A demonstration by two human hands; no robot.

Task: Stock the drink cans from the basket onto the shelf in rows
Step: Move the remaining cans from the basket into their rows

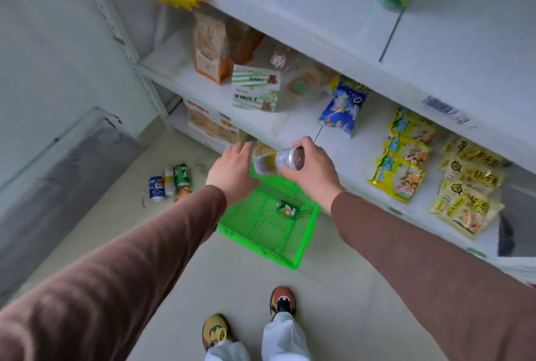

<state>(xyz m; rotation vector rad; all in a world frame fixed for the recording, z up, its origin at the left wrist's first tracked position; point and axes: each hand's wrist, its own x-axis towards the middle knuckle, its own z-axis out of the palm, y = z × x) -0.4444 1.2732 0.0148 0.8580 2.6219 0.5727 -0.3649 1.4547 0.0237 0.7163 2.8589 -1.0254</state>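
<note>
R hand [314,170]: fingers curled round silver-yellow can [280,161], held sideways above green basket [293,254], base end toward camera.
L hand [232,170]: fingers straight, relaxed, holds nothing; just beside can's far end, contact unclear.
Basket: on floor in front of shelf unit [327,140]; one green can [287,209] lies inside.
Floor cans [171,182]: approx. four lying left of basket, well apart from it.
Shelves: snack bags [401,157], boxes.

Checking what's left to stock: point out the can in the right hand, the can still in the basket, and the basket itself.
Held can [282,161], head view: on its silver side wall.
Green can in basket [287,209], head view: on its printed side.
Green basket [298,247], head view: on its near right wall.
</note>
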